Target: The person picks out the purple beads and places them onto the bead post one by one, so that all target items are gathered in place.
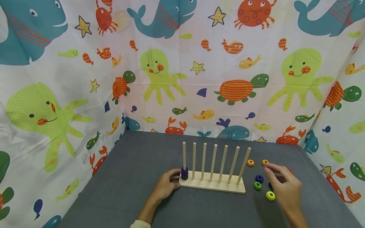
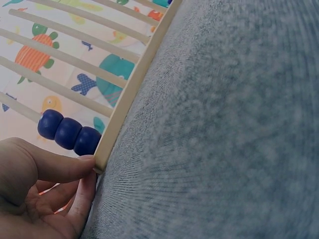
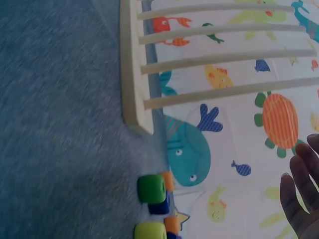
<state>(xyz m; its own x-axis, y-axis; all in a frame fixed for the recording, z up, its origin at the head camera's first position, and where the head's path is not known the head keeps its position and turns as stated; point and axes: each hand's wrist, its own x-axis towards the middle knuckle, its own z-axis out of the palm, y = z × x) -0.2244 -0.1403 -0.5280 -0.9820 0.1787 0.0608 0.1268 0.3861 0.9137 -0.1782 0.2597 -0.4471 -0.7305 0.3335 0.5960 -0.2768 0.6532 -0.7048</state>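
A wooden peg stand [image 1: 212, 185] with several upright pegs sits on the table. Three dark blue beads [image 1: 184, 174] are stacked on its leftmost peg. My left hand [image 1: 165, 186] pinches the left end of the base between thumb and fingers; the left wrist view shows the thumb beside the blue beads [image 2: 68, 132]. To the right, my right hand [image 1: 286, 187] hovers above loose beads, its fingertips near an orange bead [image 1: 265, 162]. In the right wrist view the fingers [image 3: 300, 177] look apart, with nothing visible between them. The hand partly hides some beads.
Right of the stand lie another orange bead [image 1: 250, 163], a blue bead [image 1: 259, 179], a green bead [image 1: 257, 186] and a yellow bead [image 1: 270, 196]. A sea-animal curtain [image 1: 171, 120] encloses the grey table [image 1: 128, 164] at the back and sides.
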